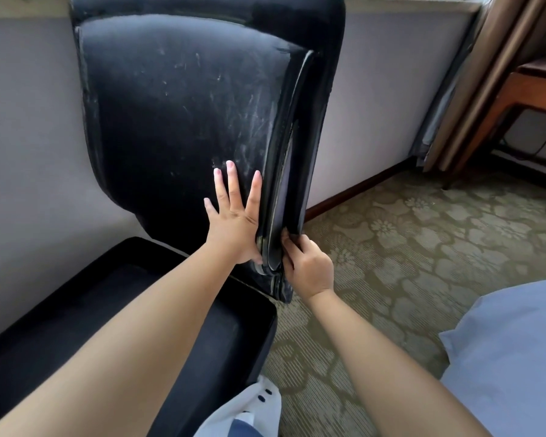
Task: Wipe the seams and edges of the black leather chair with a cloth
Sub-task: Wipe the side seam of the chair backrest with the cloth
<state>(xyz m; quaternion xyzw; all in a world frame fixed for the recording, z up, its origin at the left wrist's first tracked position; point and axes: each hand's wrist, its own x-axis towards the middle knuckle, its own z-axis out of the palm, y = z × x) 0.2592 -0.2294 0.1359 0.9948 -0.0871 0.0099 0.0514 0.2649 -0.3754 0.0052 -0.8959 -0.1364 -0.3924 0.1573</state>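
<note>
Against the pale wall stands the black leather chair (183, 121), its backrest upright and its seat low at your left; your left hand (234, 216) lies flat on the lower right of the backrest, fingers straight and spread, bracing the leather just beside the piped seam (276, 171) that runs down the right edge; your right hand (306, 263) is curled at the bottom of that same edge, fingers pinching the dark material there; whether a cloth sits under those fingers you cannot tell, since anything dark there blends with the chair; a white fabric (252, 408) lies at the bottom of the view near the seat, apart from both hands. Judging by the pale streaks and scuffs across the backrest face and the dusty left edge (84, 99), much is left; the right seam looks to be the one in hand, at its lower end; the top edge, left edge and seat border appear not yet done.
</note>
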